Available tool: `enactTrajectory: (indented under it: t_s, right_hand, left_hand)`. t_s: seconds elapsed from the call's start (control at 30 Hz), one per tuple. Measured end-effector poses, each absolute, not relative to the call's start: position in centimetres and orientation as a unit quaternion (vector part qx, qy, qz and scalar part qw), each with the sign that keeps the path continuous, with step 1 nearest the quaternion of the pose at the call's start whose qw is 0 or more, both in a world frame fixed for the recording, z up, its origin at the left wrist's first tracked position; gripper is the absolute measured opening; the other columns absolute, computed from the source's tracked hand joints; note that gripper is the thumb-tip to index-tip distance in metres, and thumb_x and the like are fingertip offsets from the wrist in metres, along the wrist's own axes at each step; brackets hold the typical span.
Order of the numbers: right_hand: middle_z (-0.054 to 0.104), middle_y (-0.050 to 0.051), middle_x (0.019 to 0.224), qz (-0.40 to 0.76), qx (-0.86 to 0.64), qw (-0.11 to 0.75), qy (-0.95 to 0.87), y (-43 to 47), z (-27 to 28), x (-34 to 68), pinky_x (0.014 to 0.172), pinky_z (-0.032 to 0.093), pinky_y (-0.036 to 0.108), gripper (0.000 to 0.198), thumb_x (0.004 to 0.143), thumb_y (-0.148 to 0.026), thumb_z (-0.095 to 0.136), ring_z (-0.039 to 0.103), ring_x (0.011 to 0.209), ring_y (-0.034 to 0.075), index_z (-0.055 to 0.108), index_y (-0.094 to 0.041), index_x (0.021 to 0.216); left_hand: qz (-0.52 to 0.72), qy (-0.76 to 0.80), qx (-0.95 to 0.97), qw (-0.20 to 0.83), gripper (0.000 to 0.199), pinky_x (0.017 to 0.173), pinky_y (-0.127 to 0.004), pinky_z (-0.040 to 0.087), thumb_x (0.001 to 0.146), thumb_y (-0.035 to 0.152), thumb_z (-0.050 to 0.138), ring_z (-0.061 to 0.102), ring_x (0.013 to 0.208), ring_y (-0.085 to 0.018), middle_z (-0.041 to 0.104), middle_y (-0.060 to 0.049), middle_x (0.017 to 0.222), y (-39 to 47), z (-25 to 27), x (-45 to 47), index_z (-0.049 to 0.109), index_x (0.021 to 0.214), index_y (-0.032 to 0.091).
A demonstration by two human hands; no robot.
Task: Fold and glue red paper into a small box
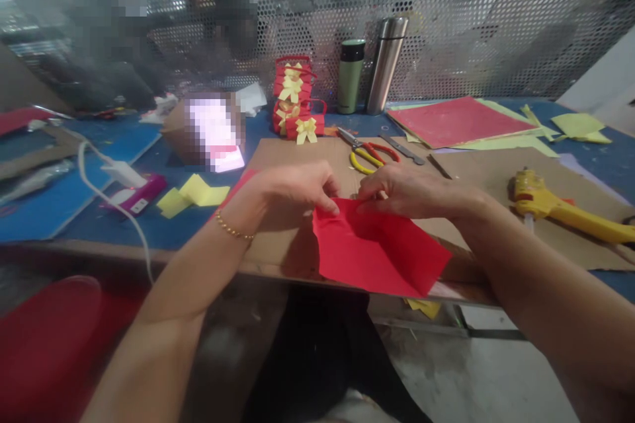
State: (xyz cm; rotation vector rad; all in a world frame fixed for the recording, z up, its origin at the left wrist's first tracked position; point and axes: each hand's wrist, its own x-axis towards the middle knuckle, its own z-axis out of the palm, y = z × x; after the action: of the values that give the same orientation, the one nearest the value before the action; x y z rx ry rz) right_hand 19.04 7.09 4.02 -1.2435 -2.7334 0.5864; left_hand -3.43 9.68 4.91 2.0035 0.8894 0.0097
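Note:
A sheet of red paper (pixel 377 248) hangs over the front edge of the table, with a crease toward its right side. My left hand (pixel 312 188) pinches its upper left edge, thumb on top. Close beside it, my right hand (pixel 397 188) grips the top edge between curled fingers. Under both hands lies a flat piece of brown cardboard (pixel 282 238). Just beyond my hands rest scissors (pixel 370 152) with one yellow and one red handle, and next to them a dark metal blade-like tool (pixel 401 149).
A yellow glue gun (pixel 560 205) lies at the right. Red paper pieces with yellow bows (pixel 297 102), a green tumbler (pixel 351 76) and a steel flask (pixel 387 66) stand at the back. Left are a lit phone (pixel 218 132), yellow paper (pixel 193 195), a white cable (pixel 114 201) and a red stool (pixel 54 337).

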Motion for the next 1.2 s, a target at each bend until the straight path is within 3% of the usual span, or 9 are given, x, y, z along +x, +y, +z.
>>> enactTrajectory:
  t_s: [0.27,0.47,0.6,0.93,1.2]
  right_hand:
    - [0.069,-0.001,0.073,0.222,-0.375,0.034,-0.899,7.0,4.2,19.0,0.064,0.035,0.03,0.018,0.083,-0.022,0.061,0.054,0.065,0.013,0.075,-0.023,0.072]
    - [0.068,-0.001,0.068,0.205,-0.358,0.066,-0.909,7.4,3.8,19.5,0.062,0.035,0.027,0.019,0.085,-0.033,0.064,0.054,0.063,0.013,0.077,-0.023,0.075]
    - [0.071,0.0,0.071,0.177,-0.372,0.042,-0.91,6.8,4.3,19.2,0.06,0.035,0.026,0.02,0.085,-0.027,0.06,0.055,0.062,0.012,0.078,-0.021,0.077]
    - [0.069,0.001,0.068,0.223,-0.364,0.051,-0.903,7.1,4.1,19.3,0.059,0.034,0.028,0.022,0.086,-0.033,0.062,0.052,0.062,0.013,0.08,-0.023,0.079]
    - [0.066,0.0,0.068,0.255,-0.367,0.045,-0.894,7.1,4.2,19.3,0.059,0.034,0.028,0.023,0.087,-0.036,0.064,0.052,0.063,0.013,0.08,-0.022,0.079]
  left_hand:
    - [-0.035,0.321,0.853,0.411,0.015,0.049,-0.027,0.026,0.068,0.018,0.072,0.045,0.051,-0.011,0.053,0.001,0.051,10.0,5.4,-3.0,0.065,0.056,0.015]
    - [0.01,0.336,0.821,0.461,0.03,0.059,-0.025,0.039,0.08,0.044,0.074,0.056,0.063,-0.013,0.069,-0.004,0.068,10.7,5.3,-4.0,0.077,0.073,0.015]
    - [0.054,0.335,0.816,0.468,0.042,0.062,-0.025,0.04,0.086,0.055,0.067,0.058,0.066,-0.014,0.07,-0.006,0.072,10.6,5.2,-4.0,0.078,0.079,0.015]
    - [-0.018,0.278,0.881,0.384,0.03,0.05,-0.026,0.02,0.079,0.024,0.067,0.032,0.051,-0.008,0.037,0.005,0.05,9.8,5.7,-3.0,0.055,0.052,0.015]
    - [-0.012,0.255,0.882,0.397,0.023,0.048,-0.024,0.023,0.078,0.023,0.069,0.031,0.048,-0.006,0.04,0.005,0.049,10.1,6.1,-3.1,0.066,0.057,0.013]
